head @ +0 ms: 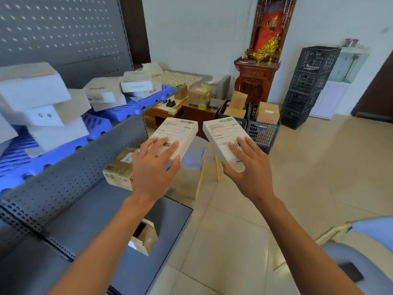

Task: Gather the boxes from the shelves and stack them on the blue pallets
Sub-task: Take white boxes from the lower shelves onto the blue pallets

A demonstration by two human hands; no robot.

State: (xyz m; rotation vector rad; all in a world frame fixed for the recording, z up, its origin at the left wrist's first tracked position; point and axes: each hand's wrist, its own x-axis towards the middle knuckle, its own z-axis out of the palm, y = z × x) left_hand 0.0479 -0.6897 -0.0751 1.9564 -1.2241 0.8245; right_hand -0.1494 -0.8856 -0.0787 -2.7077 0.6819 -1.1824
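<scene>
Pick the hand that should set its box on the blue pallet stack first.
Left, probably. The left hand holds its white box on the side nearer the blue pallets and their stacked boxes; the right hand with its box is farther away.

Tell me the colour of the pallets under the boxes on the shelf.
Blue pallets, seen in the head view.

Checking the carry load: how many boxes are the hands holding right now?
2. One white labelled box is in the left hand; the other white labelled box is in the right hand. None seems hidden behind them.
</scene>
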